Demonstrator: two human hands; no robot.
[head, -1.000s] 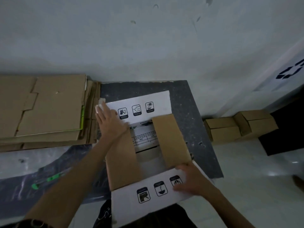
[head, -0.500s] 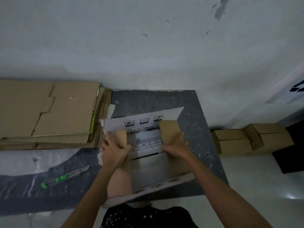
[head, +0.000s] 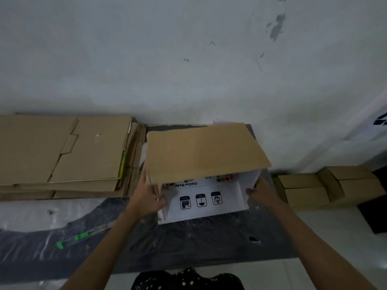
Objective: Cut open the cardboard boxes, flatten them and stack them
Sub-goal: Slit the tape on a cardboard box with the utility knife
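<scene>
A white printed cardboard box (head: pixel 206 200) stands on the dark table (head: pixel 188 243), turned so a brown inner flap (head: pixel 203 151) sticks out toward the wall and a white flap with three black symbols faces me. My left hand (head: pixel 146 197) grips the box's left edge. My right hand (head: pixel 260 190) holds its right edge. A stack of flattened brown cardboard (head: pixel 62 155) lies to the left against the wall. A green-handled cutter (head: pixel 81 236) lies on the table at the lower left, away from both hands.
Two brown closed boxes (head: pixel 326 186) sit on the floor to the right of the table. The white wall (head: pixel 188 59) runs directly behind the table. Clear plastic sheeting (head: pixel 41 214) covers the table's left part. The table's front edge is close to my body.
The box, lying open with its flaps spread, was picked up and turned over. Both hands moved from the flaps to its left and right edges. The view tilted up.
</scene>
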